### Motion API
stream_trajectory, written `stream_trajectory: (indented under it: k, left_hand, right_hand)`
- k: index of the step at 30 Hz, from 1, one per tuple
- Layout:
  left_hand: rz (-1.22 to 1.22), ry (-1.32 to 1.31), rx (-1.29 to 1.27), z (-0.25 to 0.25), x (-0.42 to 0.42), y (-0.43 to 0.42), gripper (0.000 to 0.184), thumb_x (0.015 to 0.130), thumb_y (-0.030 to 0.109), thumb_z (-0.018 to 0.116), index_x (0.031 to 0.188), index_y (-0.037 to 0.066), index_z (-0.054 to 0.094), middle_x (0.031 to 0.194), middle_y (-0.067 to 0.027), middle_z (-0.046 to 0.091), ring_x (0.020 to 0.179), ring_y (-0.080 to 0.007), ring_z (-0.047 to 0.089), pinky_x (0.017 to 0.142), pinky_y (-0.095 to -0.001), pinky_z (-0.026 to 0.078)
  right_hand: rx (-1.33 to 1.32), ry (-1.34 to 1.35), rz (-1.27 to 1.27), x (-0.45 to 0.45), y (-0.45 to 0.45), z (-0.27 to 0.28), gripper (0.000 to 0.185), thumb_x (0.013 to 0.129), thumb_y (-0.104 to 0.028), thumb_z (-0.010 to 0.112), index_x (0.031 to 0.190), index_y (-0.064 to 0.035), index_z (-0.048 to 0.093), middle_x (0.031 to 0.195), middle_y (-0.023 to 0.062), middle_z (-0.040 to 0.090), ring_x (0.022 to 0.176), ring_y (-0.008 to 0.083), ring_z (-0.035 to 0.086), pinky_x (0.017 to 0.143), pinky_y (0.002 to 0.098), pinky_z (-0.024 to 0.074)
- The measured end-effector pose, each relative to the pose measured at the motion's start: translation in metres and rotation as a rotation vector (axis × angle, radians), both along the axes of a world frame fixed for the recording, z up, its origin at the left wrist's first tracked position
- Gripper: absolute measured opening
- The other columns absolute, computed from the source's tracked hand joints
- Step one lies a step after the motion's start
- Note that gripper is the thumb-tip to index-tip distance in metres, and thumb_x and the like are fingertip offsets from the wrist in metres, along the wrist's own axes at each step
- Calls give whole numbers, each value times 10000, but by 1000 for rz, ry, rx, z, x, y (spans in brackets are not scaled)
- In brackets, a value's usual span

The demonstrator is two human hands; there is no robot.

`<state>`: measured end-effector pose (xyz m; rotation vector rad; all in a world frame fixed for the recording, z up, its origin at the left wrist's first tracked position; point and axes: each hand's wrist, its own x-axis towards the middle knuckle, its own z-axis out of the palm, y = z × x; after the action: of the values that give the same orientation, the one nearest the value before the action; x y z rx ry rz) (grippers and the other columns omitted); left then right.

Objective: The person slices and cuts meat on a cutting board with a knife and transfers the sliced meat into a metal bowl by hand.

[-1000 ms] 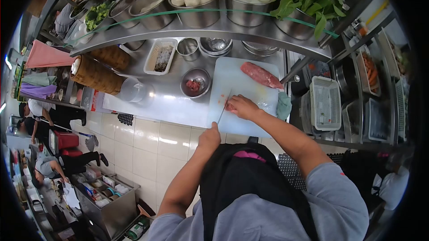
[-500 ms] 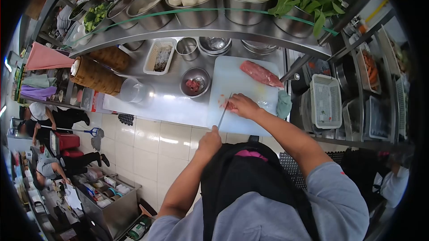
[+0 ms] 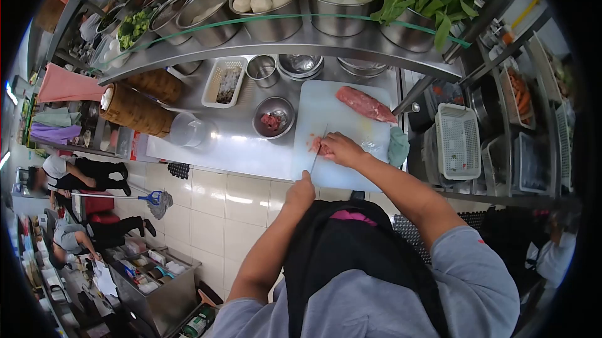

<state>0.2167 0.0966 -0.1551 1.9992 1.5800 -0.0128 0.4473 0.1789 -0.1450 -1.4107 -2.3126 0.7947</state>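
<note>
My left hand (image 3: 301, 192) is wrapped round the handle of a knife (image 3: 318, 153), whose blade points away from me over the white cutting board (image 3: 313, 100). On the board, my right hand (image 3: 340, 150) presses a small piece of meat (image 3: 323, 150) beside the blade, its fingers curled. Small bits of cut meat (image 3: 313, 142) lie at the blade's left side. A larger piece of raw meat (image 3: 365, 105) rests at the board's upper right. Left of the board stands a metal bowl (image 3: 274, 117) with red meat pieces inside.
A green cloth (image 3: 398, 145) touches the board's right edge. Beyond the board are metal bowls (image 3: 301, 65) and a white basket (image 3: 224, 82). A steel shelf (image 3: 276, 49) with food pots crosses above. At far left, a person holds a mop (image 3: 162, 203).
The knife and my left hand have shifted slightly right, and the bits of meat beside the blade look more bunched. At far left, the mop has moved right.
</note>
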Motion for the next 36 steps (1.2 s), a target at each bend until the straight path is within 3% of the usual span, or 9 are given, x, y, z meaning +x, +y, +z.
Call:
stream_trajectory:
  k: [5, 11, 15, 20, 25, 27, 32, 34, 36]
  left_hand:
    - [-64, 47, -56, 47, -10, 1, 223, 965, 77, 486, 1153, -41, 478, 884, -367, 705, 874, -535, 721, 795, -618, 577]
    - [8, 46, -82, 22, 0, 3, 234, 952, 71, 493, 1160, -36, 490, 902, -363, 709, 885, -539, 720, 810, -619, 574]
    - [-62, 61, -113, 61, -10, 7, 258, 963, 84, 488, 1192, -33, 474, 928, -366, 710, 907, -547, 715, 818, -626, 570]
    - [19, 7, -62, 8, 3, 2, 214, 977, 94, 485, 1144, -39, 469, 898, -382, 698, 887, -569, 702, 827, -630, 562]
    - [-51, 22, -29, 49, -4, 20, 220, 972, 89, 486, 1146, -43, 466, 892, -395, 690, 864, -573, 701, 799, -645, 565]
    - [-95, 57, -129, 70, -9, 11, 241, 970, 72, 475, 1182, -43, 462, 940, -382, 703, 924, -551, 714, 839, -620, 571]
    - [0, 13, -103, 12, 5, -1, 238, 971, 71, 479, 1176, -48, 459, 918, -382, 703, 903, -547, 716, 835, -626, 569]
    - [20, -10, -71, 12, 7, 0, 235, 971, 70, 481, 1174, -47, 459, 904, -380, 703, 891, -546, 716, 829, -628, 568]
    - [-26, 13, -88, 19, 2, 9, 217, 973, 65, 481, 1160, -44, 464, 898, -377, 704, 886, -544, 716, 816, -627, 572]
  right_hand:
    - [67, 72, -10, 3, -1, -6, 335, 791, -148, 841, 1056, -76, 649, 1045, 116, 645, 1052, 361, 621, 932, 470, 520]
    - [17, 93, -25, 3, -1, -7, 376, 778, -158, 857, 1075, -72, 644, 1073, 124, 643, 1067, 372, 616, 951, 470, 520]
    - [106, 82, -49, 1, -5, 0, 366, 771, -151, 862, 1071, -84, 664, 1069, 111, 657, 1060, 345, 638, 947, 450, 535]
    - [63, 85, -31, 0, -2, -6, 377, 776, -160, 863, 1073, -66, 650, 1067, 127, 644, 1057, 367, 619, 947, 472, 518]
    - [72, 115, -37, 1, -2, -4, 373, 771, -162, 865, 1057, -64, 647, 1047, 131, 639, 1031, 365, 619, 931, 473, 521]
    - [181, 76, -90, -1, -8, -11, 370, 767, -164, 866, 1046, -67, 642, 1047, 132, 637, 1029, 364, 616, 930, 475, 520]
    - [142, 110, -62, 1, -7, -12, 391, 763, -159, 866, 1072, -66, 645, 1085, 130, 617, 1041, 365, 612, 937, 473, 520]
    - [140, 105, -36, 4, -6, -3, 409, 762, -156, 868, 1098, -68, 652, 1108, 132, 606, 1046, 370, 610, 943, 476, 520]
    - [59, 49, -145, 6, -9, 7, 486, 802, -221, 843, 1217, -71, 640, 1237, 149, 573, 1129, 392, 594, 1002, 479, 522]
